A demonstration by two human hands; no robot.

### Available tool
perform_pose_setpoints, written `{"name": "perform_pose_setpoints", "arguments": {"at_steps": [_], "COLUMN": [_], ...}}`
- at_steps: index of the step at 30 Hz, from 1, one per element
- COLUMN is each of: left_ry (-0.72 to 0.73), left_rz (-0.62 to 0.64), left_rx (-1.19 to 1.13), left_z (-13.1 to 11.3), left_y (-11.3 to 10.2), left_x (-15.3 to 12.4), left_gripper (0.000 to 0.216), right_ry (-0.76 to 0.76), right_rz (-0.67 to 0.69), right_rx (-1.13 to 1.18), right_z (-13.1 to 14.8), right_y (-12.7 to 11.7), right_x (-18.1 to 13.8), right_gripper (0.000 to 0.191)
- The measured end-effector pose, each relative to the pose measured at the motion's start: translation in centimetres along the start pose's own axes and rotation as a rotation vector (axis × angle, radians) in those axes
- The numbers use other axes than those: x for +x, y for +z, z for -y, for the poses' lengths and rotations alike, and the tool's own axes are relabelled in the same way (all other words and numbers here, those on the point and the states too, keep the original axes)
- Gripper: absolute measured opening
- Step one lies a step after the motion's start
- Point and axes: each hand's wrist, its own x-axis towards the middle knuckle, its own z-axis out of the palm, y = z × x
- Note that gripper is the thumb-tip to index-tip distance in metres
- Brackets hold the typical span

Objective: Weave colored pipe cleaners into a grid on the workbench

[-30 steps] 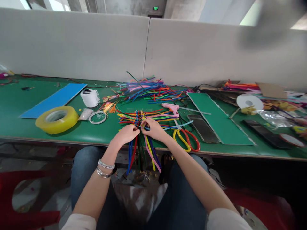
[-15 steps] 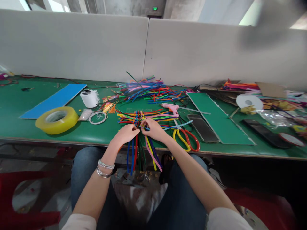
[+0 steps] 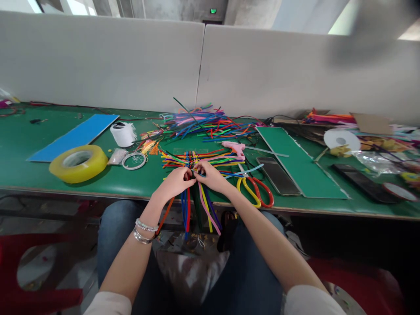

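A weave of coloured pipe cleaners [image 3: 189,159] lies at the table's front, its crossing strands packed tight in the middle. Loose ends spread left and right, and several more, among them a pink one [image 3: 210,213], hang over the front edge. My left hand [image 3: 175,181] is closed in a pinch on the pipe cleaners at the weave's near side. Close beside it, almost touching, my right hand [image 3: 210,177] pinches the strands too. Fingers hide the exact strands held. Just right of my right hand are scissors [image 3: 267,192] with yellow and orange-red handles.
A pink glue gun [image 3: 234,148] and a phone [image 3: 277,175] lie to the right, by a green board [image 3: 305,166]. Behind is a pile of pipe cleaners [image 3: 200,122]. At left are yellow tape [image 3: 98,164], a blue board [image 3: 75,138] and a white roll [image 3: 123,134].
My left hand has shifted slightly right, closer to my right hand. The hanging strands under it have swung, and an orange one now shows by my left wrist.
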Motion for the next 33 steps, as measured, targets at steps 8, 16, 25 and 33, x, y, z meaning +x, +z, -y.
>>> {"name": "perform_pose_setpoints", "arguments": {"at_steps": [8, 16, 25, 33], "left_ry": [0.056, 0.093, 0.044, 0.027], "left_rz": [0.029, 0.066, 0.091, 0.050], "left_rx": [0.086, 0.331, 0.398, 0.201], "left_z": [0.2, 0.7, 0.6, 1.0], "left_y": [-0.7, -0.2, -0.1, -0.1], "left_x": [-0.4, -0.3, -0.6, -0.6], "left_gripper": [0.029, 0.031, 0.037, 0.051], "right_ry": [0.009, -0.051, -0.043, -0.014], "right_rz": [-0.010, -0.039, -0.097, -0.100], "right_rx": [0.076, -0.023, -0.186, -0.086], "right_z": [0.6, 0.8, 1.6, 1.1], "right_y": [-0.7, -0.8, -1.0, -0.9], "right_x": [0.0, 0.0, -0.2, -0.1], "right_gripper": [0.009, 0.007, 0.007, 0.019]}}
